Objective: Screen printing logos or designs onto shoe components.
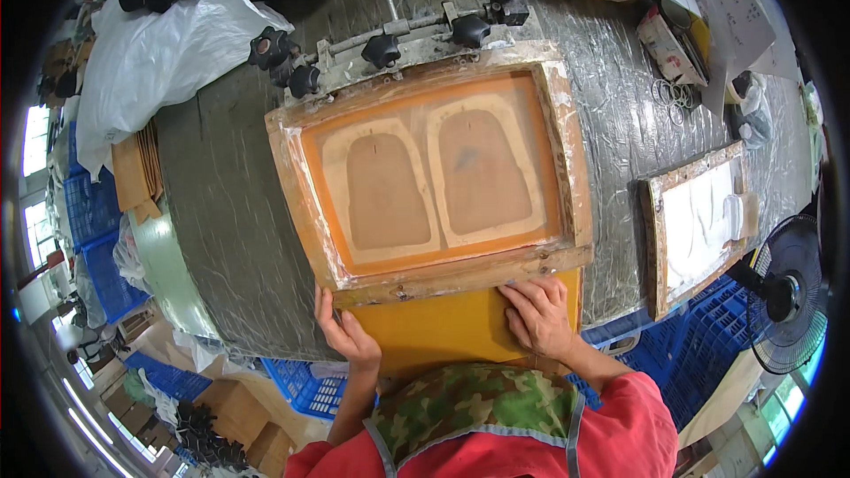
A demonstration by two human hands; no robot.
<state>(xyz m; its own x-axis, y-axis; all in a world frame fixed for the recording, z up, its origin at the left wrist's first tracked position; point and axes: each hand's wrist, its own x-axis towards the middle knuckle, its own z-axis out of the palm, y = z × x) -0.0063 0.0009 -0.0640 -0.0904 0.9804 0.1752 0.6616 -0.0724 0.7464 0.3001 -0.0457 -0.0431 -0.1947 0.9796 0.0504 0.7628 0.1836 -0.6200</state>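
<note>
Low in the frame's middle, the left hand is curling around the wooden screen frame's near corner while the right hand is lying flat, fingers spread, on its bottom rail. It looks stiff and fairly heavy, mesh fragile; best gripped by the rails, over the yellow sheet.

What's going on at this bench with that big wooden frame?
A person leans over a foil-covered table with both hands at the near edge of a wooden screen frame. The left hand grips its lower left corner; the right hand lies flat on the yellow sheet beneath it. The orange mesh shows two rounded shapes. A second frame lies to the right.
</note>
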